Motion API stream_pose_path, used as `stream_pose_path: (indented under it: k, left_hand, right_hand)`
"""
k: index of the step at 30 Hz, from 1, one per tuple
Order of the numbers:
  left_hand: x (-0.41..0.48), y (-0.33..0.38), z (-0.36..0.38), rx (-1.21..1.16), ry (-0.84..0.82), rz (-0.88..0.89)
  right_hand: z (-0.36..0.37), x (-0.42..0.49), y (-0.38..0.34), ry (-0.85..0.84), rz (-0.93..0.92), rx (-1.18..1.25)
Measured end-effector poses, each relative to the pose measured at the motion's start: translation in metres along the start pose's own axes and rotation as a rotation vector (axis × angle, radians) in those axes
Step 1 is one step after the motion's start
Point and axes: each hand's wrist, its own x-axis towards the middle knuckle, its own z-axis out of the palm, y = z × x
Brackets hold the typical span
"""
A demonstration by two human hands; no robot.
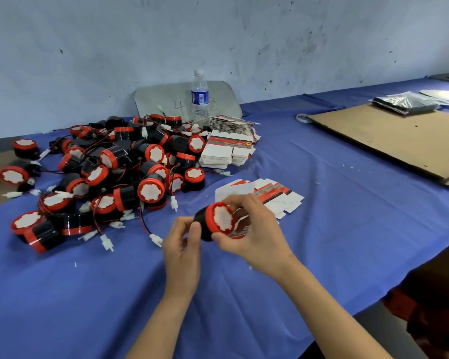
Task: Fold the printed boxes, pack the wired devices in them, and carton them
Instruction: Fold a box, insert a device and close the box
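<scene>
This device (213, 225) looks light, hard plastic, prob. slick. Your left hand (183, 244) pinches its black body; right hand (255, 229) curls round the red rim, printed box (241, 230) behind. Grip the body.

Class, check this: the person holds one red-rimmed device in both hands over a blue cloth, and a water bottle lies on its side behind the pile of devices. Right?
Not quite. In the head view the water bottle stands upright behind the pile of devices, not on its side. The rest holds: left hand and right hand hold one red-rimmed device over the blue cloth.
</scene>
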Motion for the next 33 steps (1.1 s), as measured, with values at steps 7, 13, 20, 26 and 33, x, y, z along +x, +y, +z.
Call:
stream_pose_path:
  k: [7,13,20,26,33]
  left_hand:
    - [0.007,-0.017,0.01,0.356,-0.357,-0.119]
    - [0.006,-0.025,0.01,0.389,-0.367,-0.062]
    - [0.006,-0.029,0.009,0.498,-0.332,-0.012]
    - [0.004,-0.027,0.009,0.446,-0.342,-0.071]
    - [0.004,-0.021,0.01,0.443,-0.354,-0.087]
  right_hand:
    - [-0.013,0.001,0.017,0.092,0.366,0.552]
    - [-0.008,-0.002,0.026,-0.021,0.419,0.892]
    - [-0.007,-0.002,0.031,0.19,0.445,0.839]
    - [0.011,-0.007,0.038,0.179,0.186,-0.164]
    - [0.005,0.01,0.037,-0.238,0.153,-0.438]
